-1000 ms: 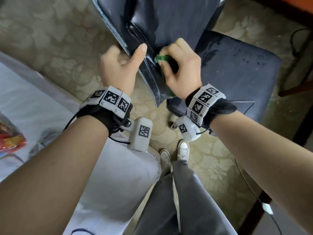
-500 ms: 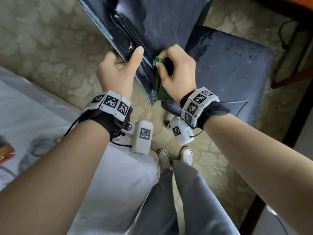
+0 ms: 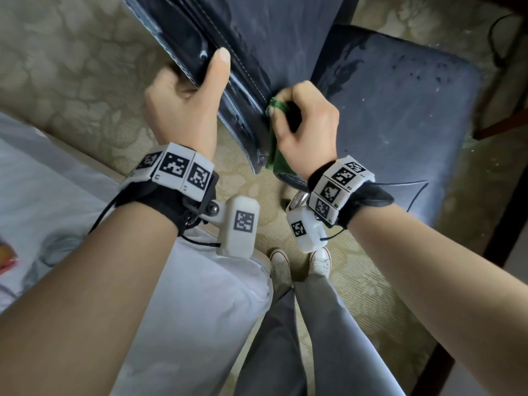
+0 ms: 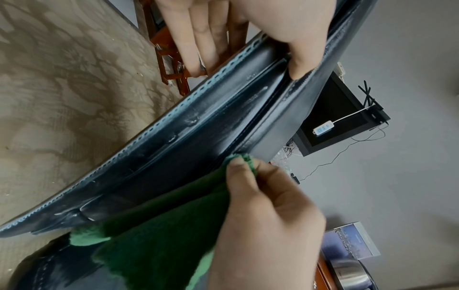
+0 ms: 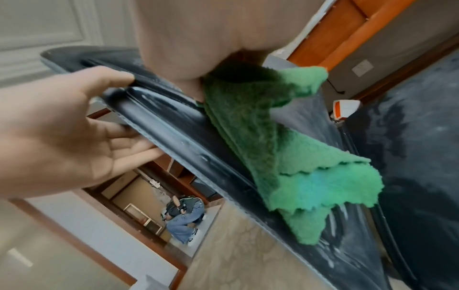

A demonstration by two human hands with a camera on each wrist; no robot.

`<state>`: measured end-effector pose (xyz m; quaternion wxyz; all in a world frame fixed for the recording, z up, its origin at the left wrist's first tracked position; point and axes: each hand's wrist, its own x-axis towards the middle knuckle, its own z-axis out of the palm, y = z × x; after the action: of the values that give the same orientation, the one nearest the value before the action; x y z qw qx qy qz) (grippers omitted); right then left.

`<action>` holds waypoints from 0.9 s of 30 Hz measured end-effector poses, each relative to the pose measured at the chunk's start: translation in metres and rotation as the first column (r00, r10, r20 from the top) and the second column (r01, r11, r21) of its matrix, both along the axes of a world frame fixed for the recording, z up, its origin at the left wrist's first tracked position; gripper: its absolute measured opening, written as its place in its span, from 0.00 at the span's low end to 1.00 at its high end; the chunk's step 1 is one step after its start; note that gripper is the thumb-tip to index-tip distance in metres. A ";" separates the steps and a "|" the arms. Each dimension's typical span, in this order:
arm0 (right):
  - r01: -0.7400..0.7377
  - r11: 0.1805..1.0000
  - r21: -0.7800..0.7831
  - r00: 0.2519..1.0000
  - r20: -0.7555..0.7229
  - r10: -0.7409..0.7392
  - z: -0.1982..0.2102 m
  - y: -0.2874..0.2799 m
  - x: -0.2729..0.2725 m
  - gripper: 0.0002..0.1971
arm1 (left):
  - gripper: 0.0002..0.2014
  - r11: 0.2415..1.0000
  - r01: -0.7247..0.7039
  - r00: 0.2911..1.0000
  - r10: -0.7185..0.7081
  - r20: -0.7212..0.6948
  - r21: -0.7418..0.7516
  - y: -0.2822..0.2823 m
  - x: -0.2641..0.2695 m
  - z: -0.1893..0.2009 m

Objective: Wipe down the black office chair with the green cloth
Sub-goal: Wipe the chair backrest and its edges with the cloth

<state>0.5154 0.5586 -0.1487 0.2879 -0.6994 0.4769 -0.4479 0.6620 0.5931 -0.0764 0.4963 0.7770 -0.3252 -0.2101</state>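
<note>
The green cloth [image 3: 275, 138] is bunched in the right hand [image 3: 307, 124], whose curled fingers and thumb pinch its upper corner and press it against the seam of the black office chair [image 3: 257, 38]; the rest of the cloth hangs loose below the grip, draped down the backrest's edge. Just beside that grip, on the outer side of the same edge, the left hand [image 3: 185, 104] clamps the backrest, thumb flat on the front face and fingers wrapped behind, steadying it. The leather near both hands shows wet streaks and pale residue, and the seat [image 3: 400, 110] beyond the right hand is flecked with spots, so the work seems to be in the middle: the step in hand looks like wiping the backrest's side seam. The next move probably calls for dragging the cloth along the seam away from the left thumb, with firm pressure into the groove, while the left hand holds the edge taut. Past the hands lie the patterned carpet [image 3: 71, 67] and a white bedsheet [image 3: 57, 210].
</note>
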 end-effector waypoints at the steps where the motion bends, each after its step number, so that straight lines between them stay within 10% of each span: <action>1: -0.004 1.000 0.013 1.000 -0.002 0.005 -0.005 0.002 -0.001 0.01 | 0.23 1.000 -0.001 1.000 0.001 -0.001 -0.001 0.000 0.000 -0.001; 7: 0.040 0.961 0.273 0.977 -0.214 0.021 -0.061 0.016 -0.021 0.05 | 0.24 1.000 0.000 1.000 0.000 0.000 -0.020 -0.001 0.002 -0.005; 16: 0.095 0.992 0.084 0.995 0.032 -0.098 -0.032 0.019 -0.001 0.01 | 0.23 0.994 -0.032 0.998 0.025 -0.066 -0.108 -0.001 -0.002 -0.008; 27: 0.145 0.901 0.408 0.981 -0.180 -0.077 -0.084 0.024 -0.038 0.06 | 0.16 0.997 -0.001 0.983 -0.012 -0.184 -0.072 0.019 -0.020 -0.009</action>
<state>0.4775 0.5831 -0.2329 0.3660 -0.6265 0.6225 -0.2933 0.6424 0.6117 -0.0856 0.5514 0.7350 -0.2874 -0.2705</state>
